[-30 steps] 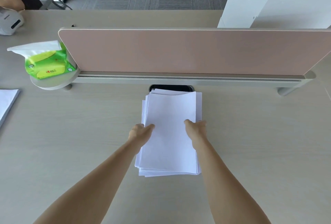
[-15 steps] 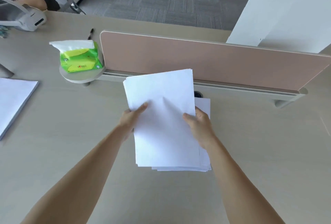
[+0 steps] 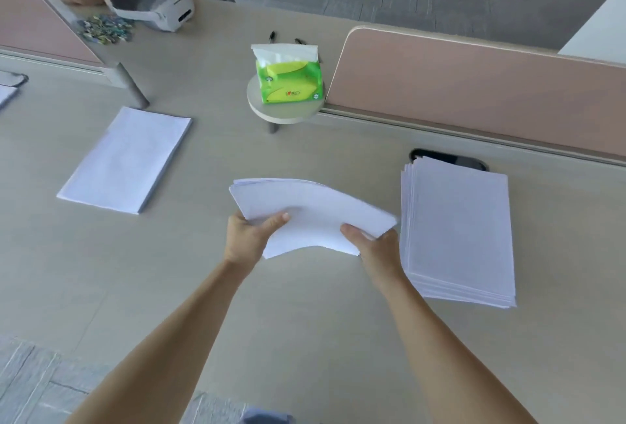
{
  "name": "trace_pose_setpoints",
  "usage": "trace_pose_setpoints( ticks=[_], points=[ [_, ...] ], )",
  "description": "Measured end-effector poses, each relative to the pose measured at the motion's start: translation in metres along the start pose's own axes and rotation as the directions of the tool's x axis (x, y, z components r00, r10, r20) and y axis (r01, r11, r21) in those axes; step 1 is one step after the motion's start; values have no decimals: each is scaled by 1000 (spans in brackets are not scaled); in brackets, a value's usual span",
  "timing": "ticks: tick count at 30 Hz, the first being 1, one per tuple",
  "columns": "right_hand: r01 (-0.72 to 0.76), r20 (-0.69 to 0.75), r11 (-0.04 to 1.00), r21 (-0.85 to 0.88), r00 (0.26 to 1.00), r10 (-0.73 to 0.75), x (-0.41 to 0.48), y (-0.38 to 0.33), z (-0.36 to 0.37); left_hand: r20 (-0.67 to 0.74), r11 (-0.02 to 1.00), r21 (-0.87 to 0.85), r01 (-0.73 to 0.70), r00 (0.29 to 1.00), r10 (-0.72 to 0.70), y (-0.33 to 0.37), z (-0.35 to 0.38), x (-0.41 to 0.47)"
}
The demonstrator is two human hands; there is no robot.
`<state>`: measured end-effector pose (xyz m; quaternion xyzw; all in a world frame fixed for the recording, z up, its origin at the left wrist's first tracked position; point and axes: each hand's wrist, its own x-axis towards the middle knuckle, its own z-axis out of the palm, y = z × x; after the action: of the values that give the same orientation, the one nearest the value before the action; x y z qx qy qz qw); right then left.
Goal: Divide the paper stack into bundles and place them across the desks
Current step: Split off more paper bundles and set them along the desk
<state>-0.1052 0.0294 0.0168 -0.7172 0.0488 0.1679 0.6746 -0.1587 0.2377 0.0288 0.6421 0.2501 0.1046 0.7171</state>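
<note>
A thin bundle of white sheets (image 3: 311, 210) is held above the desk, bowed upward in the middle. My left hand (image 3: 249, 237) grips its near left corner and my right hand (image 3: 376, 244) grips its near right edge. The main paper stack (image 3: 457, 230) lies flat on the desk just right of my right hand, its sheets slightly fanned. Another bundle of paper (image 3: 127, 159) lies flat on the desk to the left. A corner of more paper (image 3: 5, 95) shows at the far left edge.
A green tissue pack (image 3: 288, 80) sits on a round stand by the pink divider panel (image 3: 474, 85). A cable opening (image 3: 450, 159) lies behind the stack. Across the desk a person sits near a white headset (image 3: 152, 0), small clips (image 3: 105, 29) and pens (image 3: 272, 36).
Both hands lifted a bundle off the stack and carried it left, turning it sideways. The view swung left, bringing the earlier bundle and the seated person into view.
</note>
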Motion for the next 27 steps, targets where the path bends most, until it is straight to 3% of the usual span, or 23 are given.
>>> trace_pose_setpoints(
  ticks=[6,12,18,25,27],
  points=[
    [90,-63,992,88,994,-85,-19,0,30,81,996,-80,-38,996,44,2,-30,2],
    [92,24,991,-97,996,-90,-28,3,36,228,999,-4,49,973,-46,0,-53,5],
    [86,-23,996,9,996,-86,-25,3,45,174,998,-41,43,984,-35,0,-52,3],
    [62,-27,998,-13,998,-62,-17,11,51,156,996,-17,90,984,-86,-2,-57,7],
    [74,-8,991,-114,997,-75,-14,6,57,135,995,23,100,986,-102,1,-65,11]
  ],
)
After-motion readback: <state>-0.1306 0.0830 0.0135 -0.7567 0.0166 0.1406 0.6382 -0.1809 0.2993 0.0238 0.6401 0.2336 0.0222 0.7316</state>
